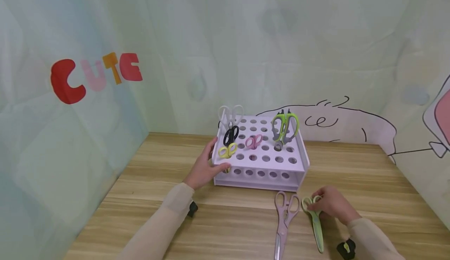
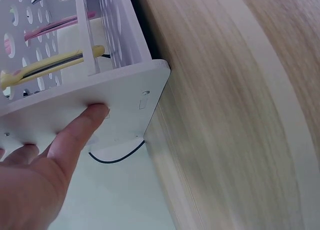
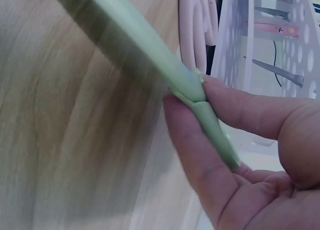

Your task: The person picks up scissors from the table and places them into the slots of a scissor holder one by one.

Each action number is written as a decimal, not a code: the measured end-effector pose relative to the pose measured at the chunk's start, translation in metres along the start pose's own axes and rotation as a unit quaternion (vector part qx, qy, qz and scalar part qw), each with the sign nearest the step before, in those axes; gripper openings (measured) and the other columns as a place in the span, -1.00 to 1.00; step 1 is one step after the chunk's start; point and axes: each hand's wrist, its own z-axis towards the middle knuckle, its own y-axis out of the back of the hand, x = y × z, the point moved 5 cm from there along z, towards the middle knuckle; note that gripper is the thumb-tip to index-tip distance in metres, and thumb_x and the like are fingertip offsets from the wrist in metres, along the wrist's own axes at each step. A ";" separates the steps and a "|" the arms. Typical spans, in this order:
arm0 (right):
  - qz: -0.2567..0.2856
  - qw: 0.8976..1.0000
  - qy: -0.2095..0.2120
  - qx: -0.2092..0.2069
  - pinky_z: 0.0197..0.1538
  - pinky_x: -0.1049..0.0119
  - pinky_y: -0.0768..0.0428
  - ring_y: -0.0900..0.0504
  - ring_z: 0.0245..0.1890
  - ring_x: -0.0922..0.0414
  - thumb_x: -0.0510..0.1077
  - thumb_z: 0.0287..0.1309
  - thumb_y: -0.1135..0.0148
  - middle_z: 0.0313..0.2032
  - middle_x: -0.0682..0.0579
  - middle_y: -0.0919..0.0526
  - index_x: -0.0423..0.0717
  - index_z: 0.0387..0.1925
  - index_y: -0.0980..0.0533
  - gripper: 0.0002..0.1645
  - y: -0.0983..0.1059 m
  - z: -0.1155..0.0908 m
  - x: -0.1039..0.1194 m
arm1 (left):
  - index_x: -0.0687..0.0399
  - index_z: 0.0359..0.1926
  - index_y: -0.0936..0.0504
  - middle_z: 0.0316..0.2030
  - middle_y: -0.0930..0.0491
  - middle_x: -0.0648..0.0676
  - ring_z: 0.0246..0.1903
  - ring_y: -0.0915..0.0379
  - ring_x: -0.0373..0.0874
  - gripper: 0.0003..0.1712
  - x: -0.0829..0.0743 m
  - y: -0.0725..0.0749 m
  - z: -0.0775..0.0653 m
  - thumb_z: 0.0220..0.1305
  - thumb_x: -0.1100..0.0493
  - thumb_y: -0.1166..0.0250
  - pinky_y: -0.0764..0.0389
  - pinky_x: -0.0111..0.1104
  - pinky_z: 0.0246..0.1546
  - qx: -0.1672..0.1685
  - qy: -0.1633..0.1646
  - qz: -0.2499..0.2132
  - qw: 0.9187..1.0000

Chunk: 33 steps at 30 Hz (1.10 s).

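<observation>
A white scissor rack [image 1: 260, 186] stands at the back of the table, with several scissors upright in its holes. My left hand [image 1: 204, 170] rests at the rack's left end; in the left wrist view its extended fingers [image 2: 82, 125] touch the outer side panel. With my right hand [image 1: 332, 204] I pinch light green scissors [image 1: 317, 230] near the handles. In the right wrist view their pale green blade cover [image 3: 145, 37] slants away from my thumb and finger. Beside them, pinkish-purple scissors [image 1: 282, 225] lie on the table, handles toward the rack.
In the rack are white scissors [image 1: 231, 115], black scissors [image 1: 231, 136], yellow scissors [image 1: 227, 150], pink scissors [image 1: 254, 141] and green-and-grey scissors [image 1: 284, 127]. A printed curtain [image 1: 211, 57] hangs behind the wooden table [image 1: 140, 197].
</observation>
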 end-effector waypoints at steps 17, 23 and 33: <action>0.074 0.996 0.043 -0.011 -0.26 0.13 -0.72 -0.58 -0.38 0.10 -0.42 0.11 -0.34 -0.30 -0.15 -0.46 -0.50 -0.05 -0.51 -0.64 0.011 -0.003 0.031 | -0.09 0.55 -0.01 0.44 -0.21 0.14 0.36 -0.21 0.09 0.14 -0.003 0.000 -0.001 0.10 0.09 -0.53 -0.34 -0.11 0.30 -0.004 -0.003 -0.001 1.000; 0.084 0.994 0.068 -0.011 -0.27 0.17 -0.72 -0.60 -0.37 0.09 -0.42 0.11 -0.35 -0.29 -0.15 -0.49 -0.51 -0.04 -0.52 -0.63 0.010 -0.007 0.044 | -0.06 0.56 0.00 0.45 -0.18 0.15 0.37 -0.19 0.10 0.14 -0.003 -0.001 -0.003 0.11 0.09 -0.53 -0.29 -0.11 0.33 -0.004 -0.006 0.003 1.000; 0.056 0.994 0.096 -0.020 -0.28 0.19 -0.72 -0.63 -0.37 0.07 -0.33 0.10 -0.41 -0.29 -0.13 -0.58 -0.41 -0.08 -0.56 -0.66 0.012 -0.012 0.066 | -0.04 0.56 -0.01 0.46 -0.16 0.18 0.37 -0.17 0.13 0.14 -0.003 -0.001 -0.003 0.10 0.09 -0.53 -0.27 -0.09 0.34 -0.009 -0.013 0.004 1.000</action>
